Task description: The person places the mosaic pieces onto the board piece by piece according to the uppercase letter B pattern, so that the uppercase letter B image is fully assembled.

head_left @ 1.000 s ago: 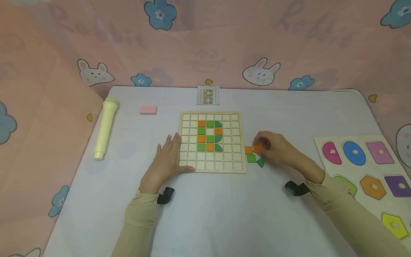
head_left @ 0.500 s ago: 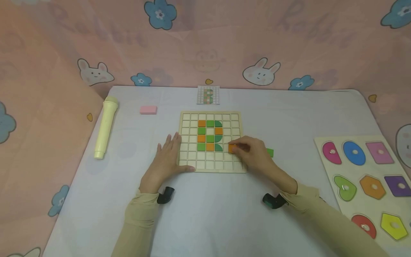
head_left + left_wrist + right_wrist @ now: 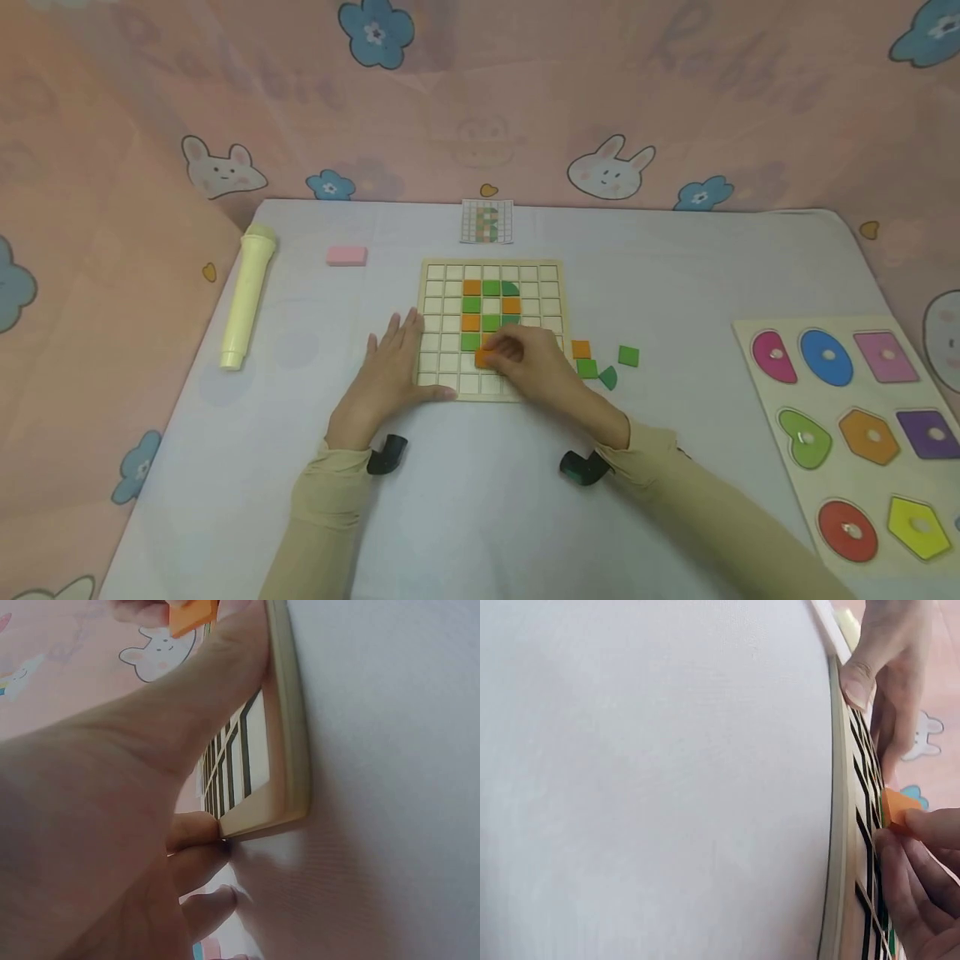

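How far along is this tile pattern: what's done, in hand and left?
Done: orange and green tiles sit in four rows on the board; the right hand partly hides the lower ones. In hand: it pinches an orange tile above the board, the left hand touching the board's edge. Left: one orange square, two green squares and a dark green rounded piece lie off the board, probably for placing.

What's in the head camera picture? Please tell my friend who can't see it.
A person's right hand pinches an orange tile over a partly filled grid board while the left hand touches its left edge. Loose green and orange tiles lie to its right.
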